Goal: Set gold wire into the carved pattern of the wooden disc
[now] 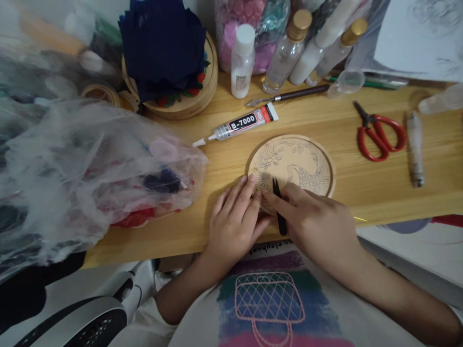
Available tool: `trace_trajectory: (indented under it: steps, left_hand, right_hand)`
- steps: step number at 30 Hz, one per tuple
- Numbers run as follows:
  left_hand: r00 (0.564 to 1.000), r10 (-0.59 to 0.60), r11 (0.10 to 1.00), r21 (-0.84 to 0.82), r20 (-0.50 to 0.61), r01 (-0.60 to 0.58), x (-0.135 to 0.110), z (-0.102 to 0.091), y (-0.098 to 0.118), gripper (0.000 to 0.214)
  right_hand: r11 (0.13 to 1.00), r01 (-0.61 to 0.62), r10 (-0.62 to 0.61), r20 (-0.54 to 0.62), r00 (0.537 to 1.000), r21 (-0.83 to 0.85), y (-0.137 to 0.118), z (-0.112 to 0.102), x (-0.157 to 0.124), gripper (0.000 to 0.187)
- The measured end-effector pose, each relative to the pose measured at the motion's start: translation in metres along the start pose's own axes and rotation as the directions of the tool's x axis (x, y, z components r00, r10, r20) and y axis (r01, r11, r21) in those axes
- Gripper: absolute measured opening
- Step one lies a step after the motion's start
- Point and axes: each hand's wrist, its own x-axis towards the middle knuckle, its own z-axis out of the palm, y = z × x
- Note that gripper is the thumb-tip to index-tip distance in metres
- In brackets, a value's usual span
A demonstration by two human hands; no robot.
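Note:
A round wooden plate (278, 161) with a raised rim lies at the table's front edge, bearing a fine line drawing of curls and feather-like shapes. My right hand (314, 217) grips black tweezers (277, 193), their tips pointing away from me over the plate's left part. My left hand (237, 214) lies nearly flat, fingers stretched out, its fingertips touching the plate's left edge. Whether anything tiny sits between the tweezer tips, I cannot tell. Part of the plate's near side is hidden by my hands.
Beyond the plate lie a B-7000 glue tube (246, 123) and a palette knife (289, 94). Red-handled scissors (379, 132) rest to the right. Several bottles (243, 62) stand behind. A large clear plastic bag (90, 168) fills the left, near a wooden box (213, 72) with dark blue fabric (162, 48).

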Motion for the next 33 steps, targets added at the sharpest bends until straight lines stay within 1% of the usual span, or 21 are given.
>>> trace_trajectory:
  steps: [6,15,21,28,33]
  left_hand:
    - [1.000,0.019,0.999,0.044,-0.020,-0.018,0.000,0.001,0.001,0.039]
    - [0.999,0.018,0.997,0.074,-0.028,-0.016,-0.001,0.004,0.003,0.042]
    - [0.999,0.032,0.994,0.102,-0.022,-0.030,0.000,0.002,0.003,0.041]
    - [0.999,0.031,0.991,0.128,-0.021,-0.029,-0.002,0.004,0.003,0.040]
    - [1.000,0.014,0.994,0.109,-0.020,-0.012,-0.004,0.006,0.004,0.041]
  right_hand:
    - [0.997,-0.034,0.036,-0.027,0.999,0.072,0.002,0.006,-0.003,0.037]
    - [0.993,-0.029,0.039,-0.088,0.995,0.114,0.012,0.005,-0.008,0.027]
    - [0.996,0.017,-0.010,-0.071,0.997,0.091,0.013,0.008,-0.009,0.031]
    - [0.996,-0.004,0.012,-0.097,0.995,0.084,0.013,0.009,-0.008,0.029]
    - [0.997,-0.009,0.016,-0.085,0.996,0.083,0.012,0.010,-0.008,0.028]
